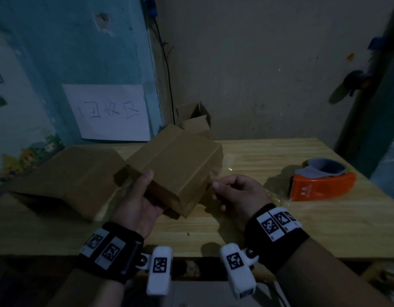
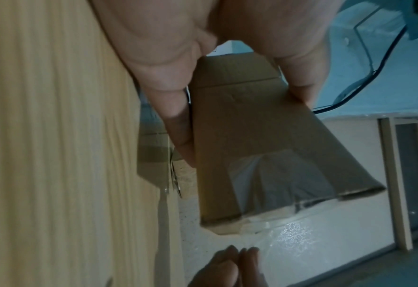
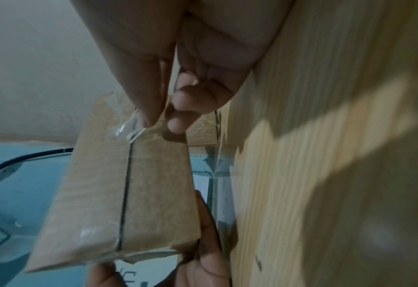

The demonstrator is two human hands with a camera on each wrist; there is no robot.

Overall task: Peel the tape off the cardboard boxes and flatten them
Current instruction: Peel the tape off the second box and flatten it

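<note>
the left hand (image 1: 136,202) grips the box (image 1: 176,167); the right hand (image 1: 238,191) pinches the tape (image 3: 129,130); best peeled slowly along the seam.

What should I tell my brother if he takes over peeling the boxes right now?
Left hand grips the small brown cardboard box above the light wooden table.
Right hand pinches the clear tape end lifted off the box's seam.
Done: tape started; one flattened brown cardboard box lies at left.
Left: pull the tape off, flatten this box.
</note>
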